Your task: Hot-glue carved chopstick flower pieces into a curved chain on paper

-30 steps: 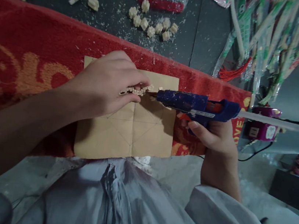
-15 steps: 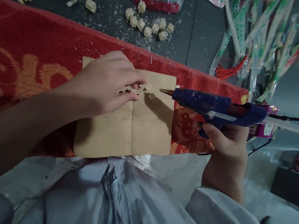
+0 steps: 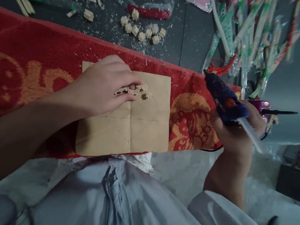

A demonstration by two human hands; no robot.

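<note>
Between the thumb and fingers of my left hand point(image 3: 111, 84) is a chain of small pale stick clusters point(image 3: 133, 89), partly hidden by the fingers. It is over a brown paper sheet point(image 3: 146, 138) marked with pencil lines. Just right of the chain, a separate pale cluster point(image 3: 148, 96) rests on the sheet. My right hand point(image 3: 234, 128) grips a blue hot glue gun point(image 3: 223, 95) at the red cloth's right end. The gun's nozzle points up and left, and a whitish glue stick point(image 3: 251, 134) sticks out of its back.
A red patterned cloth point(image 3: 50, 42) lies under the paper. Beyond it, loose pale clusters point(image 3: 141, 37) and crumbs are scattered on the dark table point(image 3: 194, 33). Plastic-wrapped sticks point(image 3: 250, 33) and a red tassel point(image 3: 223, 67) lie at far right, near a purple box point(image 3: 258, 105).
My right hand has drawn the glue gun away from the chain to the right and turned its nozzle upward. The left hand keeps its hold, almost still. The view has shifted slightly.
</note>
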